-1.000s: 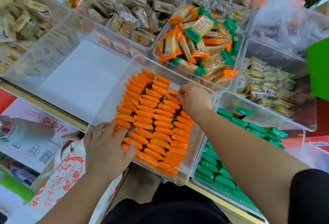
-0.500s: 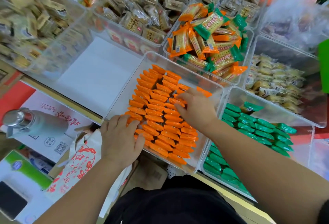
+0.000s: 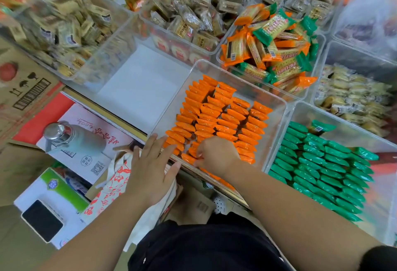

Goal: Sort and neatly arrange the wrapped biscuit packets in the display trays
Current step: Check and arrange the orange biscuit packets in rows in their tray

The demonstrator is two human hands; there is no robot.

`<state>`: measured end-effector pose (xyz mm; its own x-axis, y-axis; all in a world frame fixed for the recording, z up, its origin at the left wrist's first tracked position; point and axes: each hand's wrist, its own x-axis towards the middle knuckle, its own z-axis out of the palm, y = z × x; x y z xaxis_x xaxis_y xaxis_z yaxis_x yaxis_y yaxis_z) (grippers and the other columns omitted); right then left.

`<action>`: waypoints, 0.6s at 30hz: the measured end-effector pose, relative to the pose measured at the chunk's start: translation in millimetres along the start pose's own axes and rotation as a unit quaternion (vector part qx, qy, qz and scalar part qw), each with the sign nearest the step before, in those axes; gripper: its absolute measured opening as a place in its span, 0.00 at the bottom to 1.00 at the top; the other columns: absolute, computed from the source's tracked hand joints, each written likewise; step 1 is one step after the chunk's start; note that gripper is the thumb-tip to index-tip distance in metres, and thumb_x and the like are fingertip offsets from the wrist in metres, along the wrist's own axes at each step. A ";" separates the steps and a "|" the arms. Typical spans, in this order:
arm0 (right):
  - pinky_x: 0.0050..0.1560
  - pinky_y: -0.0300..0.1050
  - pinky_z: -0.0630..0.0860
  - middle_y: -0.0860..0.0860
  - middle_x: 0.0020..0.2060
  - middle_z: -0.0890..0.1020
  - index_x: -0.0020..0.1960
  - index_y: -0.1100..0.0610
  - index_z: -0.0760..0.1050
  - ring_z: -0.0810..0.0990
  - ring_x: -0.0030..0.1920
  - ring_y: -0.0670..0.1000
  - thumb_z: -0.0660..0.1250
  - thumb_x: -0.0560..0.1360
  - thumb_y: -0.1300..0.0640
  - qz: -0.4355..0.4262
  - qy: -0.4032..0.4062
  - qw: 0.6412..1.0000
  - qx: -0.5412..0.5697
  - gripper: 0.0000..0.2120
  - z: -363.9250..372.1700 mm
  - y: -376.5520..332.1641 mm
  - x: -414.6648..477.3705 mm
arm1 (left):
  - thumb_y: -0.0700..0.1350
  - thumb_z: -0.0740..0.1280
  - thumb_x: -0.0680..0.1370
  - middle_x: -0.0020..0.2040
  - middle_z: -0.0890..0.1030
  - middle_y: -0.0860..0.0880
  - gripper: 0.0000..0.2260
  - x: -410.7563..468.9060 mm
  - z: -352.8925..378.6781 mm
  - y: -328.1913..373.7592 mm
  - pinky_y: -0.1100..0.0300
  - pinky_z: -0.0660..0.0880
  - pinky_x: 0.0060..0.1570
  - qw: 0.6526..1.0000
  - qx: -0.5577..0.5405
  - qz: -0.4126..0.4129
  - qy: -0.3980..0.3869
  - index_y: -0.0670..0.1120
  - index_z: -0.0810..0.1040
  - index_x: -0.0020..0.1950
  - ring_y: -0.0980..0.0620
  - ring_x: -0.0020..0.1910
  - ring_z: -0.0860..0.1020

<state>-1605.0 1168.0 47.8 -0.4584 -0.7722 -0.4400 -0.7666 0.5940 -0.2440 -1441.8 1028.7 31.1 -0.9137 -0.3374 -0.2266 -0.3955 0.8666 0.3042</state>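
Several orange biscuit packets [image 3: 217, 118] stand in neat rows inside a clear tray [image 3: 277, 107]. My left hand [image 3: 150, 174] lies flat with straight fingers against the tray's near left corner, fingertips touching the nearest orange packets. My right hand [image 3: 217, 154] is curled over the near rows, its fingers pinching orange packets at the front. To the right, green packets [image 3: 322, 167] fill another clear tray [image 3: 300, 109] in rows. A mixed pile of orange and green packets [image 3: 272, 42] sits in the tray behind.
An empty clear tray [image 3: 137, 85] lies left of the orange one. Trays of brown and beige snacks [image 3: 189, 19] fill the back, yellow ones [image 3: 352, 96] the right. Below the counter: a metal flask [image 3: 71, 137], a printed bag [image 3: 111, 182], a phone [image 3: 41, 220], a cardboard box [image 3: 23, 85].
My right hand has moved from the far right of the orange rows down to the near front rows. My left hand slid back a little to the tray's near corner.
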 end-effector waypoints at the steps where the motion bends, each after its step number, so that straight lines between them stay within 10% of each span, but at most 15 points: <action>1: 0.46 0.51 0.81 0.51 0.45 0.83 0.49 0.51 0.83 0.80 0.50 0.55 0.70 0.75 0.42 -0.001 -0.001 1.000 -0.011 0.13 0.5 -0.8 1.0 | 0.68 0.39 0.80 0.80 0.61 0.49 0.33 0.2 0.1 2.8 0.33 0.53 0.75 1.000 -0.007 -0.010 -0.005 0.55 0.67 0.75 0.46 0.81 0.49; 9: 0.43 0.50 0.80 0.50 0.47 0.79 0.49 0.53 0.81 0.79 0.48 0.55 0.67 0.78 0.52 -0.022 0.007 1.000 -0.008 0.06 4.0 -7.4 -0.3 | 0.73 0.29 0.73 0.82 0.53 0.50 0.41 1.4 -6.2 4.5 0.33 0.50 0.75 0.999 0.018 -0.020 -0.037 0.58 0.61 0.78 0.47 0.81 0.42; 18: 0.44 0.50 0.75 0.53 0.52 0.77 0.55 0.56 0.77 0.78 0.52 0.56 0.62 0.82 0.54 -0.060 -0.018 0.998 0.010 0.08 -4.0 -2.3 -4.6 | 0.73 0.41 0.75 0.82 0.53 0.49 0.36 2.0 -3.4 9.4 0.32 0.51 0.75 0.998 0.039 -0.039 -0.035 0.57 0.63 0.76 0.45 0.81 0.42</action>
<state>-1602.9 1169.4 53.8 -0.3474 -0.8300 -0.4365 -0.8053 0.5025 -0.3146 -1447.7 1034.9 36.7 -0.8707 -0.3803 -0.3118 -0.4538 0.8656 0.2116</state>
